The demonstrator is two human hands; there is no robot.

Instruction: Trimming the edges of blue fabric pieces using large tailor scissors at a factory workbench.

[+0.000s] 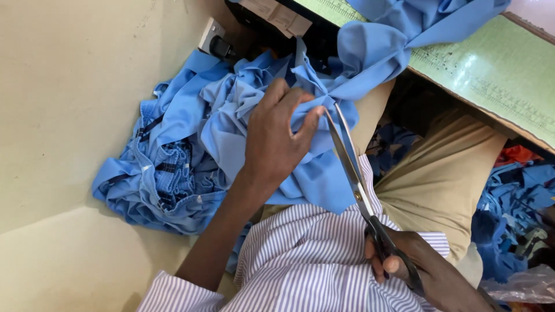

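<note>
2 hands (272, 141); 1 pr scissors (358, 190); 1 wall plug (219, 47)

The left hand (276, 138) reaches toward twelve o'clock, arm outstretched, fingers curled and thumb pinching. The right hand (413, 270) sits low at five o'clock, fingers closed in a grip.

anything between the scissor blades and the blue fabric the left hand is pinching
Nothing visible. The scissors in the right hand have their blade tips right at the fold of blue fabric, just beside the left hand and its pinching fingertips.
</note>
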